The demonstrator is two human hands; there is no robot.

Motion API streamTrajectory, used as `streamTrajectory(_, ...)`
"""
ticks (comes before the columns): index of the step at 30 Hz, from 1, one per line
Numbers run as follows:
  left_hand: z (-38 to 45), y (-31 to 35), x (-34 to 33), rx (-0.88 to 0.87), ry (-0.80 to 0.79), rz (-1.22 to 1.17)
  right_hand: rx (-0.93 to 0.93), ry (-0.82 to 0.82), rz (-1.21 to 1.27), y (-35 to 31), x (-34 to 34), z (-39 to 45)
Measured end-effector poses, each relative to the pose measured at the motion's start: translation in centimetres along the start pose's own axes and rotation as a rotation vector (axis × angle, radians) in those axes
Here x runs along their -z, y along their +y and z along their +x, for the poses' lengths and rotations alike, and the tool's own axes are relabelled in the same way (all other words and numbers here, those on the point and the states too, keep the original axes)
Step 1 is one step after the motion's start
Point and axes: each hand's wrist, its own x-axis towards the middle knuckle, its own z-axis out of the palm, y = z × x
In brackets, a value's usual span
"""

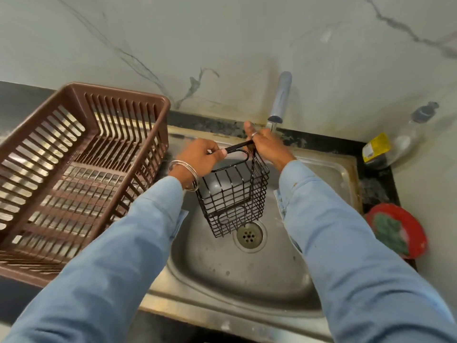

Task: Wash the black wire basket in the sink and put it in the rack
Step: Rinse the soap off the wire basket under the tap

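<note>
The black wire basket point(235, 194) hangs upright above the steel sink point(247, 276), just left of the drain. My left hand point(202, 157) grips its top rim at the left. My right hand point(264, 144) holds the rim's far right corner, right under the chrome tap point(280, 97). I see no water running. The brown plastic rack point(81, 174) stands on the left of the sink, with nothing in it.
A red bowl point(418, 236) holding a green scrub pad sits on the black counter at the right. Behind it lies a clear bottle with a yellow label point(395, 144). A marbled wall rises behind the sink.
</note>
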Motion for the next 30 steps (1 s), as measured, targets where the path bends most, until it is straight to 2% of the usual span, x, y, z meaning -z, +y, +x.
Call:
streamTrajectory(2, -0.5, 0.3, -0.9, 0.096, 0.036, -0.006, 0.075, 0.202, 0.077, -0.1, -0.6, 0.5)
streamTrajectory(4, -0.9, 0.9, -1.3, 0.173, 0.048, -0.021, -0.031, 0.310, 0.418, -0.5, -0.7, 0.8)
streamTrajectory(5, -1.0, 1.2, -1.5, 0.208, 0.048, -0.035, -0.127, 0.297, 0.625, -0.6, -0.3, 1.0)
streamTrajectory(7, -1.0, 2.0, -1.9, 0.281, 0.032, -0.062, -0.338, 0.117, 0.983, -0.8, 0.7, 0.9)
streamTrajectory(9, -0.7, 2.9, -2.4, 0.347, 0.020, -0.083, -0.449, -0.050, 1.107, -1.5, 1.9, -0.2)
streamTrajectory(15, 0.5, 4.9, -3.7, 0.426, 0.041, -0.138, -0.411, -0.301, 0.877, -2.5, 5.1, -3.7)
streamTrajectory(19, 0.7, 5.2, -3.9, 0.445, 0.040, -0.181, -0.366, -0.125, 0.763, -1.6, 6.6, -3.9)
streamTrajectory(23, 0.7, 5.3, -3.6, 0.452, 0.024, -0.202, -0.344, -0.228, 0.787, -2.1, 6.3, -4.5)
streamTrajectory(27, 0.6, 5.2, -3.4, 0.471, -0.019, -0.300, -0.340, -0.198, 0.715, -2.6, 5.4, -4.7)
streamTrajectory(30, 0.6, 5.2, -3.2, 0.500, -0.051, -0.383, -0.341, -0.239, 0.812, -2.3, 5.2, -4.6)
